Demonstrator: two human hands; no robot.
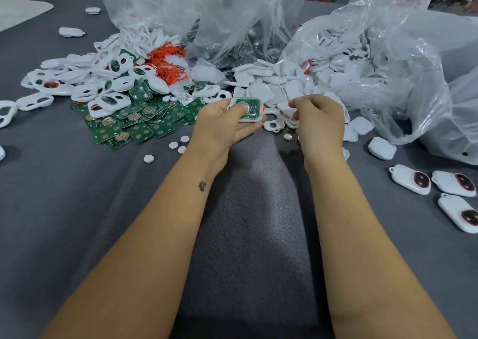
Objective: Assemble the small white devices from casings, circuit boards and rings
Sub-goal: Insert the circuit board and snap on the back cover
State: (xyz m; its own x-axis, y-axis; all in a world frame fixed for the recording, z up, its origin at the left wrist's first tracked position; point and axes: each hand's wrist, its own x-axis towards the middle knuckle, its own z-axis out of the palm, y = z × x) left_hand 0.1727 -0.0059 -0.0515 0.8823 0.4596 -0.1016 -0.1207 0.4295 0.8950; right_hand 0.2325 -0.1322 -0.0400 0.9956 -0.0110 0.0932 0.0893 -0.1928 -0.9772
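Nearest the camera, across the grey padded table cover (245, 209), two bare forearms reach forward to the middle of the bench. Off to the right lie three finished white plastic devices with dark red oval windows (411, 182), set apart from the loose parts, probably as the done pile. Further out, the left hand (222, 126) cradles a white rounded casing half with a green circuit board seated in it (249, 111); the fingers curl under the shell while the thumb presses on a silvery round part of the board, likely to seat it flat. A red glow shows at the board's right edge. Just beside it, the right hand (318, 121) hovers with fingers loosely curled toward the thumb; whether they pinch a small part cannot be told. Beyond the hands, to the left, spread a heap of green square circuit boards (137, 121) and white casing fronts with oval openings (85, 85), with orange-red loops (168, 59) behind. Farthest off, crumpled clear plastic bags (388, 54) spill plain white casing backs (269, 85), all within easy reach.
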